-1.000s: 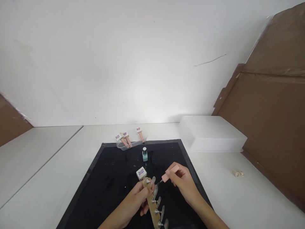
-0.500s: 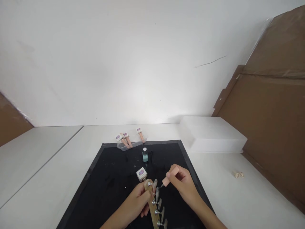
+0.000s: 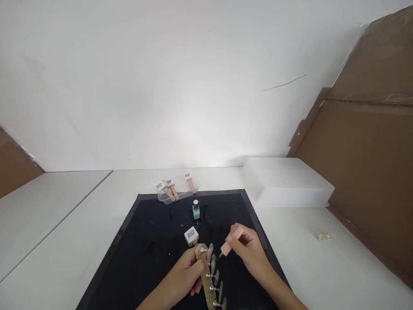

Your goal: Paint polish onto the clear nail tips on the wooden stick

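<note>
My left hand is closed around a wooden nail tip stand, its thumb lying across the upper part. Several greyish nail tips stick out along its right side on silvery metal stems. Just beyond the fingers is a nail polish bottle with a purple-marked white label; whether these fingers grip it too I cannot tell. Between thumb and fingers, my right hand pinches a nail polish brush by its pink cap. Its dark bristles point down-left, at or very near the second nail tip from the top.
A teal nail polish bottle stands on the black mat. Behind it, a clear tray holds several pink-handled bottles. To the right are a white translucent box, small cream pieces and a cardboard wall.
The brush has shifted slightly, its tip a little lower along the second nail tip. Both hands keep nearly the same place and hold.
</note>
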### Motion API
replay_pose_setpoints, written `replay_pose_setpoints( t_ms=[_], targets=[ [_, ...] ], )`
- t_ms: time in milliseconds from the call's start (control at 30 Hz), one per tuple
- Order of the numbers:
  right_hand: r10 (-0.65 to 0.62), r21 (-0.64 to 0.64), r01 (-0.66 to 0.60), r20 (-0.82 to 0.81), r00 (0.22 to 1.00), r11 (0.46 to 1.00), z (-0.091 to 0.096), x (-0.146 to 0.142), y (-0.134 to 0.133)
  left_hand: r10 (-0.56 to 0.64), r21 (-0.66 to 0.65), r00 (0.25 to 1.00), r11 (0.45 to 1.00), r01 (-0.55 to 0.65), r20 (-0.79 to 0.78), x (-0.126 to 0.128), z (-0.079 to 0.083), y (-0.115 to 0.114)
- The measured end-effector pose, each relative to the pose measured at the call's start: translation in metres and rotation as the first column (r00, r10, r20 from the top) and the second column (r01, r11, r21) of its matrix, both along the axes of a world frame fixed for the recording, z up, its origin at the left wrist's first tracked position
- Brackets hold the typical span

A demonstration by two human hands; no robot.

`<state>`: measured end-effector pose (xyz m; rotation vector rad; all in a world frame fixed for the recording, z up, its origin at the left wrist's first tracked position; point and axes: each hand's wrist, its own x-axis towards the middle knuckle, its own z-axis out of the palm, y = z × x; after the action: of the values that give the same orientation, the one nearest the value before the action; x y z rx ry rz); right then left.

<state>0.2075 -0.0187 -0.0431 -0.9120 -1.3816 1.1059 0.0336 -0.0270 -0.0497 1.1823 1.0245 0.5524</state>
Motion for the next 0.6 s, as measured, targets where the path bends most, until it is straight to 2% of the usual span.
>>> replay_pose_setpoints(
  t_ms=[133, 267, 367, 533, 600],
  targets=[
    [0.091, 0.01, -0.091, 0.018, 0.996, 0.996, 0.0017, -0.0023, -0.0024, 0.016, 0.002, 0.999, 1.0, -0.016, -0.033, 0.0007, -0.0003, -0.0004],
    [-0.009, -0.02, 0.01, 0.058, 0.998, 1.0, -0.0001, -0.0025, -0.0013, 0.02, -0.012, 0.999, 1.0, -0.021, -0.041, 0.0012, 0.001, -0.0014],
    [-0.061, -0.021, 0.062, 0.031, 0.998, 0.998, -0.0033, -0.0014, -0.0001, 0.0, -0.027, 0.999, 1.0, -0.001, -0.047, 0.0016, 0.0021, -0.0012],
    [0.082, -0.027, -0.082, -0.002, 0.997, 0.996, -0.0036, -0.0022, -0.0021, -0.017, -0.031, 0.998, 0.999, 0.015, -0.066, 0.0025, 0.0001, 0.0002],
    [0.07, -0.029, -0.069, 0.037, 0.997, 0.997, -0.0032, -0.0029, -0.0024, -0.02, -0.028, 0.998, 0.999, 0.018, -0.06, 0.0025, -0.0007, 0.0001]
  ],
)
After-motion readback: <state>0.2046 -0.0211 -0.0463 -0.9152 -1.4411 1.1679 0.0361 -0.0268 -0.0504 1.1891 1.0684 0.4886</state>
